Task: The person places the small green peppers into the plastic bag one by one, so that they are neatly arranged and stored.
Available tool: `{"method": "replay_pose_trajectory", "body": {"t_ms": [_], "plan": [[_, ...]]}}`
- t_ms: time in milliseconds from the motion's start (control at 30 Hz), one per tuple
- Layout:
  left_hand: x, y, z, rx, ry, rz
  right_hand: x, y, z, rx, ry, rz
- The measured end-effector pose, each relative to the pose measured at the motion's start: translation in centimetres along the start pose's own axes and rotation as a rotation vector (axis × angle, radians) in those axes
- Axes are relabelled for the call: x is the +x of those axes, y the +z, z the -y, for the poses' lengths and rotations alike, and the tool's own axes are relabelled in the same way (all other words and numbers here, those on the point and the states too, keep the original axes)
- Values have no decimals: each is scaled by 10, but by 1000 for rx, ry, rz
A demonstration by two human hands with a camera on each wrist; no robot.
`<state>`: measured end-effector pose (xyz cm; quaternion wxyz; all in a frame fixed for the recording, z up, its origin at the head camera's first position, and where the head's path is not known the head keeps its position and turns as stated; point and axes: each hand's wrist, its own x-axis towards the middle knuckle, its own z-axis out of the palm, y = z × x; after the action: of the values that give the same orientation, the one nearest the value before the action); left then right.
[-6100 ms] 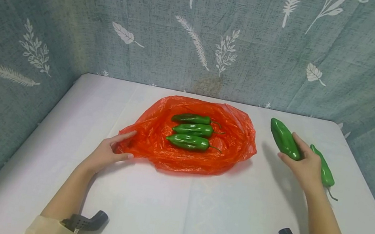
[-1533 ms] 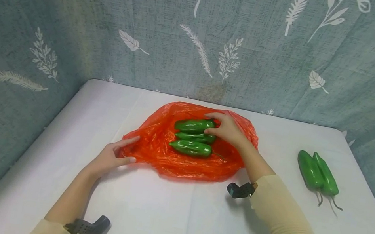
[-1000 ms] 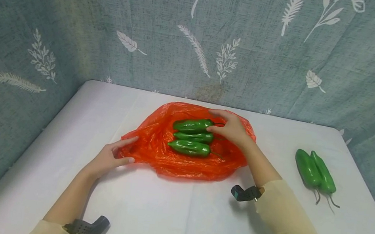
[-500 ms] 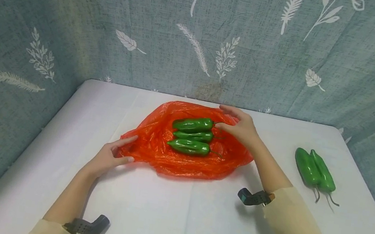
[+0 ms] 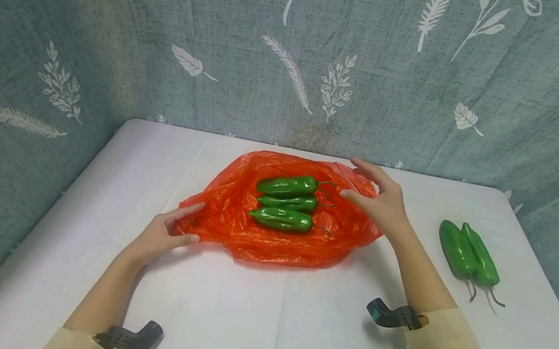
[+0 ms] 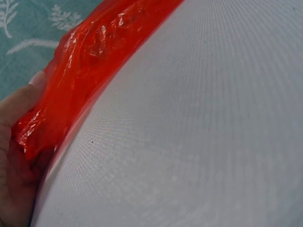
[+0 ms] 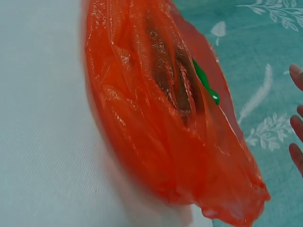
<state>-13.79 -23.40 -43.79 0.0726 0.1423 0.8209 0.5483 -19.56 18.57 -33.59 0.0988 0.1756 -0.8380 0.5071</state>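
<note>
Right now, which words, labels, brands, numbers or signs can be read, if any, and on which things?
No text can be read: none on the red bag or green peppers. The white prints on the cloth are plants, not letters. Any marks on the dark wrist devices are too small to read.

And behind the white table (image 5: 247, 325) a grey-green cloth (image 5: 216, 10) is hanging, flanking it left and right too; white leaf prints (image 5: 188, 59) are dotting the fabric, a brownish patch (image 5: 311, 136) showing just above the table's far edge.
</note>
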Motion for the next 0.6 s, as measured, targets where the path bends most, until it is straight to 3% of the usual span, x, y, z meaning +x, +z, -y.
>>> {"method": "replay_pose_trajectory", "body": {"t_ms": [233, 600], "plan": [[-2, 0, -1, 12, -11, -15, -7, -10, -4, -74, 31, -46], [-1, 1, 1, 0, -17, -14, -20, -28, -8, -74, 38, -140]]}}
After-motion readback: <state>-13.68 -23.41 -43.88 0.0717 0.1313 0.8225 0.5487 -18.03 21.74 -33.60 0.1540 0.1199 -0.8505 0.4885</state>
